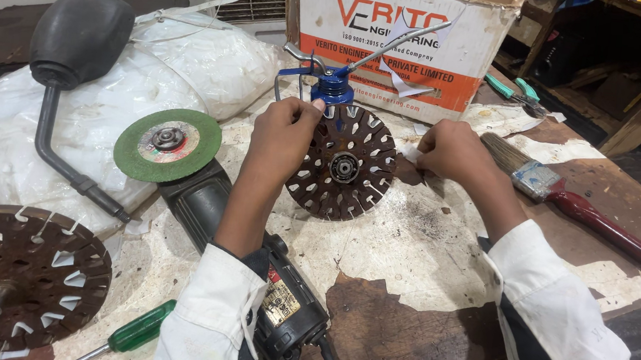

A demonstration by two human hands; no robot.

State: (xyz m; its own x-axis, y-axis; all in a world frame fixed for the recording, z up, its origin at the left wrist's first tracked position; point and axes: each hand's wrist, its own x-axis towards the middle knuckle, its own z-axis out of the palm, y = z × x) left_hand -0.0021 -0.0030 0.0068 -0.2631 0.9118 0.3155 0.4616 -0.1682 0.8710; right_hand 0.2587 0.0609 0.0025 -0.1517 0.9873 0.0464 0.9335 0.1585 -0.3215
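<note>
near left: rusty disc [13, 280], screwdriver [137, 332] | near centre: grinder [202, 192] | centre: left hand [286, 134] pinching slotted disc [344, 167] at its far-left rim; right hand [453, 150], fingers curled, touching its right edge | far: oil can [333, 86], box [397, 31] | right: brush [569, 200]

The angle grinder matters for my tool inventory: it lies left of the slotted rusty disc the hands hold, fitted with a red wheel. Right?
Not quite. The head view shows the angle grinder left of the slotted rusty disc, but its wheel is green, not red.
</note>
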